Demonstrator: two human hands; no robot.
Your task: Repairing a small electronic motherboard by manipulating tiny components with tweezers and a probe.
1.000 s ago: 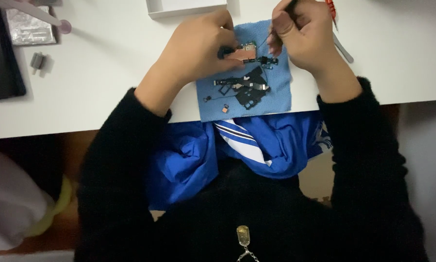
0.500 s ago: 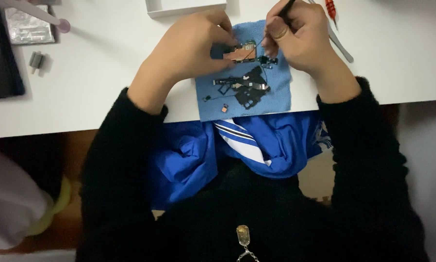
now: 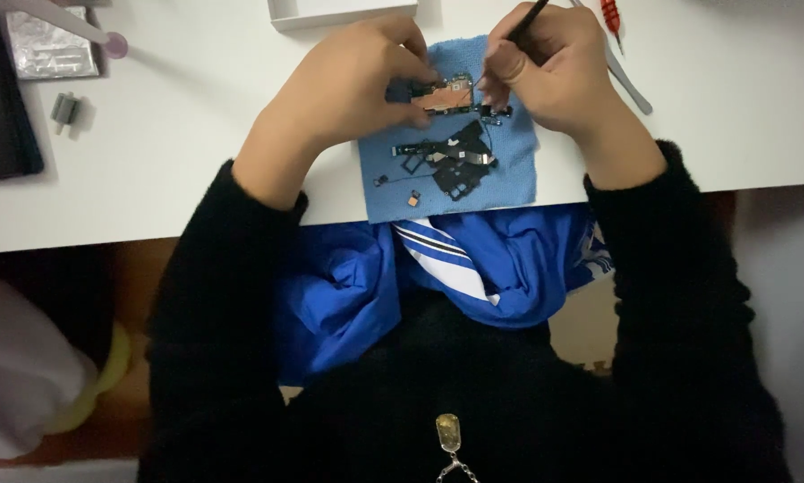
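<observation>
On the white surface (image 3: pixel 196 170), your left hand (image 3: pixel 348 85) pinches a small circuit board (image 3: pixel 442 97) over the blue cloth (image 3: pixel 509 174); your right hand (image 3: pixel 549 67) grips a thin black tool (image 3: pixel 525 18).

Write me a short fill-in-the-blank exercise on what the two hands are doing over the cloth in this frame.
1. The left hand steadies a small circuit board lying on a ____ cloth.
2. The right hand holds a thin ____ tool.
3. The cloth lies on a ____ table.

Missing words: blue; black; white

Even overhead light brightens the white table (image 3: pixel 196 170); below its edge, everything sinks dim and slightly soft.
</observation>
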